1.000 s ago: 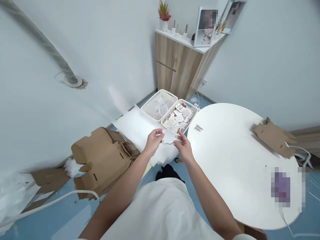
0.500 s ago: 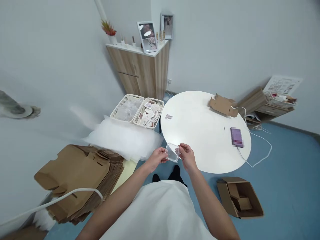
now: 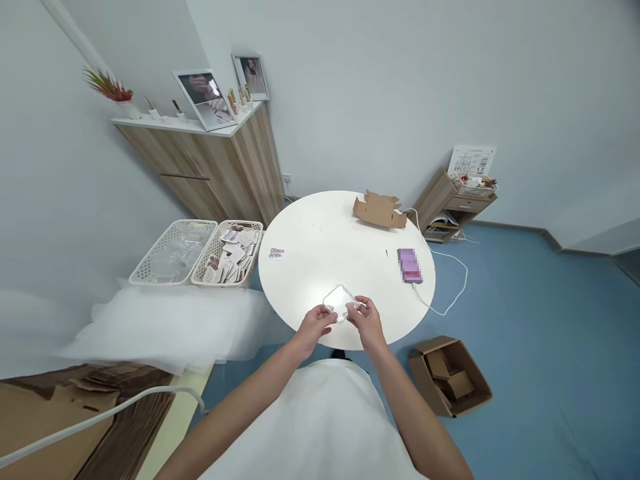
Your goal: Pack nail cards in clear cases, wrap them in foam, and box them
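Both my hands hold a small clear plastic case (image 3: 341,300) over the near edge of a round white table (image 3: 340,247). My left hand (image 3: 315,325) pinches the case's left side with closed fingers. My right hand (image 3: 366,320) pinches its right side, fingers closed too. The case looks see-through and square with rounded corners; I cannot tell whether anything is in it.
On the table lie a folded cardboard box (image 3: 379,210), a purple phone on a white cable (image 3: 409,265) and a small card (image 3: 276,253). Two white baskets (image 3: 173,250) stand left on white foam sheets (image 3: 165,323). An open cardboard box (image 3: 449,375) sits on the blue floor.
My head has turned right, from the baskets to the round table. Both hands carried the clear case from over the foam sheets to the table's near edge.
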`<state>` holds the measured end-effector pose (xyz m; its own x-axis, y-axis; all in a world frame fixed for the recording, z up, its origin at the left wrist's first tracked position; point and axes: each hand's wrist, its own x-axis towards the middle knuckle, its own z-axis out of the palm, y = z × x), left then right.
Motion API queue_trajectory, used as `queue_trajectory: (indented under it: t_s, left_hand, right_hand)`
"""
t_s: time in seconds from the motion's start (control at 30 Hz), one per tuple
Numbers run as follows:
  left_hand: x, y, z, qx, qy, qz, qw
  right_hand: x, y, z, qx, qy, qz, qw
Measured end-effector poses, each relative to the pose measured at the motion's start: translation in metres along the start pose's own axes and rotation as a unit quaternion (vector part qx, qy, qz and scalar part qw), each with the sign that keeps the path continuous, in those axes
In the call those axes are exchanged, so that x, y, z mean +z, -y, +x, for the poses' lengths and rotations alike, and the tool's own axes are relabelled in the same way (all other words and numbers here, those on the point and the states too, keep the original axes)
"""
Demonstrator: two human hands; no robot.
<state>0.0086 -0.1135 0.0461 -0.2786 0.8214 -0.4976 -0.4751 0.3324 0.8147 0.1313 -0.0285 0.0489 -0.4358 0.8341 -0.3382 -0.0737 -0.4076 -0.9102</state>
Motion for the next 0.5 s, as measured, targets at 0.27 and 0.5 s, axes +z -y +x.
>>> queue_trajectory:
  t_s: [0.27, 0.5]
  left_hand:
    - [0.025, -0.014, 0.036, 0.025, -0.021, 0.028, 0.999]
    - [0.039, -0.01, 0.048, 0.026, -0.072, 0.02, 0.997]
  right_hand:
    - [-0.051, 0.027, 0.039, -0.015, 0.065, -0.09, 0.994]
    - [-0.062, 0.03, 0.045, 0.03, 0.057, -0.063, 0.996]
